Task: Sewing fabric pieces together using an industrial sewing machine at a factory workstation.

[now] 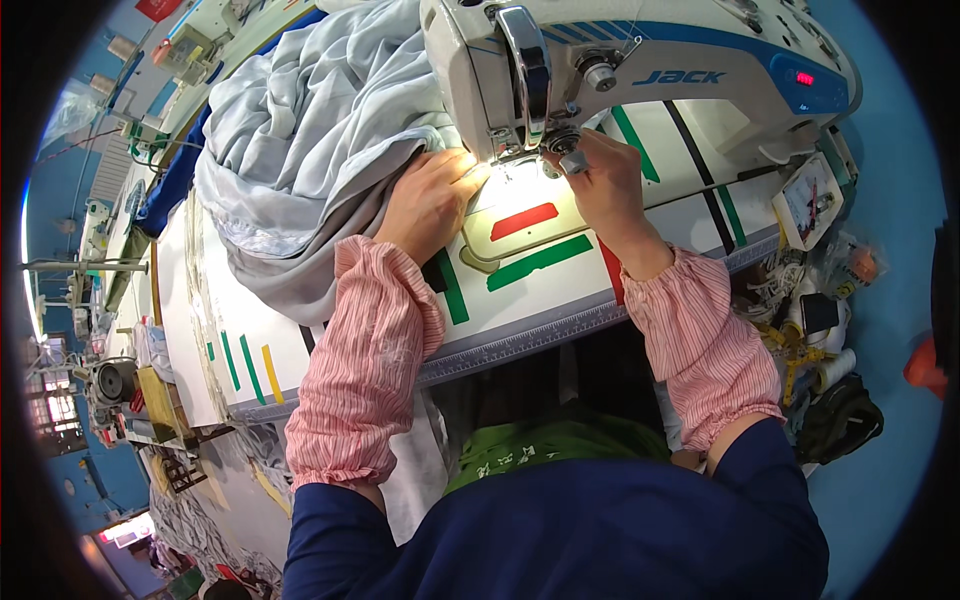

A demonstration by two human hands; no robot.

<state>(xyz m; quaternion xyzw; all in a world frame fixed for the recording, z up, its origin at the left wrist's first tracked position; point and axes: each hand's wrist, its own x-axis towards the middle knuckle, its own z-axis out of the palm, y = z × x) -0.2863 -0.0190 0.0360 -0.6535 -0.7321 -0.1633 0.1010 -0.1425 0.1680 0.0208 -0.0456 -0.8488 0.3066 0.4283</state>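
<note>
A white and blue sewing machine [655,50] stands over the work surface, its needle area brightly lit. To the left of its needle a large heap of pale grey-blue fabric [320,130] lies in folds. My left hand [430,200] is closed on the fabric's edge, its fingertips beside the presser foot [515,165]. My right hand [612,185] is raised just right of the presser foot, fingers curled in a pinch next to a small metal part of the machine. What those fingers hold is hidden. Pink striped sleeve covers wrap both forearms.
The white table [550,310] carries green, red and black tape strips and a ruler strip [500,350] along its near edge. At the right are a small framed picture card [808,200], thread spools [835,370] and a dark pouch [840,420]. More machines stand at far left.
</note>
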